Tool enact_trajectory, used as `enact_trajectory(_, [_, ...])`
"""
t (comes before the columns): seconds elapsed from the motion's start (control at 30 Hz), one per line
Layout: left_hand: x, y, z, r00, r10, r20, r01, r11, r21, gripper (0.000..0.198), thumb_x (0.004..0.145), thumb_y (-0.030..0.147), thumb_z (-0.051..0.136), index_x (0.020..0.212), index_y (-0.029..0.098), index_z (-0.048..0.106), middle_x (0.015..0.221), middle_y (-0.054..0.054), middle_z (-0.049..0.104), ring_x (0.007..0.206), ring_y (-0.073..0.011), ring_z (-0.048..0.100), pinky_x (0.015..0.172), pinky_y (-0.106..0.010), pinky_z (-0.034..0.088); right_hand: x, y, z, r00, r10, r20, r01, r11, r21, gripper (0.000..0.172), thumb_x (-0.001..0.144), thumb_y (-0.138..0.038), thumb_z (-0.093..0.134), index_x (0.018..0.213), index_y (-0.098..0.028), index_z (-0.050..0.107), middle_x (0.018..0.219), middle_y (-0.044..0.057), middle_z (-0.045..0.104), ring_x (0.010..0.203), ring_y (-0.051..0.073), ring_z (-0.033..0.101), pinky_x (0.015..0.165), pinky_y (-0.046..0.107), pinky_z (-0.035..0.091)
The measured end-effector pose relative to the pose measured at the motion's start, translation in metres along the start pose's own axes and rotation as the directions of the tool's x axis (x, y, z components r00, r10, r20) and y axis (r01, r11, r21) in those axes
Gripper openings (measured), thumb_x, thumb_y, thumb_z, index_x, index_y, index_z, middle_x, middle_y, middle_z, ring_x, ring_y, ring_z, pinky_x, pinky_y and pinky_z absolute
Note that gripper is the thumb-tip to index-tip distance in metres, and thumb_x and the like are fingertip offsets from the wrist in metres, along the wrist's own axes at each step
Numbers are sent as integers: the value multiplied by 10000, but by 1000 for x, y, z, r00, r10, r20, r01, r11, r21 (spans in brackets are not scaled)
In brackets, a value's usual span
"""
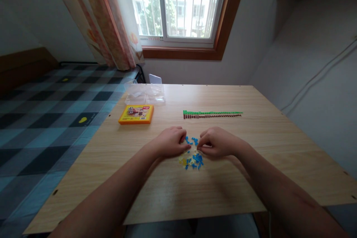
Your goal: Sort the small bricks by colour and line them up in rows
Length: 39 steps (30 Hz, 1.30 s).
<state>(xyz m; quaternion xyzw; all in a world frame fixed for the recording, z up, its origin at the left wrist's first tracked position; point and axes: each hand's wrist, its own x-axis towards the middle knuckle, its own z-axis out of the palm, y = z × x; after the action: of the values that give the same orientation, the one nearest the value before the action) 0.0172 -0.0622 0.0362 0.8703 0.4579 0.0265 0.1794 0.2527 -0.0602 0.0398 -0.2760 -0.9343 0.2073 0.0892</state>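
Observation:
My left hand (173,141) rests on the table with its fingers curled and its thumb reaching toward small blue pieces (187,140). Opposite it, my right hand (216,142) is closed in a pinch, its fingertips down among the pieces. Whatever either hand holds, if anything, is too small or hidden to name. Just below the fingertips lies a loose pile of small blue plastic pieces (198,159) mixed with pale yellow ones (184,161). Beyond the hands run two long rows of small pieces, a green row (212,113) and a dark brown row (212,116).
A yellow-orange box (136,114) lies on the wooden table (200,200) at the left. Behind it stand clear plastic cases (146,94), one with a raised lid. A bed with a checked cover (55,115) adjoins the left side, and a window (181,3) is ahead.

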Motion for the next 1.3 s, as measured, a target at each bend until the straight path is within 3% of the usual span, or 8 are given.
enact_trajectory(0.2, [0,-5,-2,1000,16,7,-16,1000,-21,253,766,405,665,746,212,502,849,-24,596,777,-189,538,640,-298,367,0,4,5,1000,18,-16,-18,1000,-5,232,797,-184,660,963,-242,812,815,19,743,679,128,600,643,244,383])
enact_trajectory(0.43, [1,-9,-7,996,14,86,-8,998,-68,341,717,457,737,756,214,501,837,-3,588,767,-180,530,630,-287,360,1,3,6,1000,27,-10,-27,1000,-12,247,794,-167,661,967,-252,814,839,22,756,698,139,623,669,249,406])
enact_trajectory(0.63, [1,-5,-1,1000,27,12,-27,999,-17,361,745,514,720,754,214,517,863,-24,603,804,-200,544,653,-302,366,2,3,10,999,28,-32,-28,1000,-11,243,805,-153,647,943,-258,817,828,17,762,694,135,629,668,244,407])
enact_trajectory(1.1, [5,-7,8,998,-1,-69,2,1000,8,249,821,406,601,694,206,522,763,-23,601,712,-181,522,609,-300,316,10,-4,25,996,-11,-84,9,1000,-29,144,898,-232,636,843,-202,766,795,23,728,665,119,585,614,241,332])
enact_trajectory(1.3, [4,-5,6,998,13,-61,-10,999,49,294,875,454,574,724,203,547,808,-37,621,737,-186,542,634,-299,340,4,4,12,996,-13,-85,17,998,54,151,882,-235,648,867,-194,792,724,13,684,612,102,540,589,226,332])
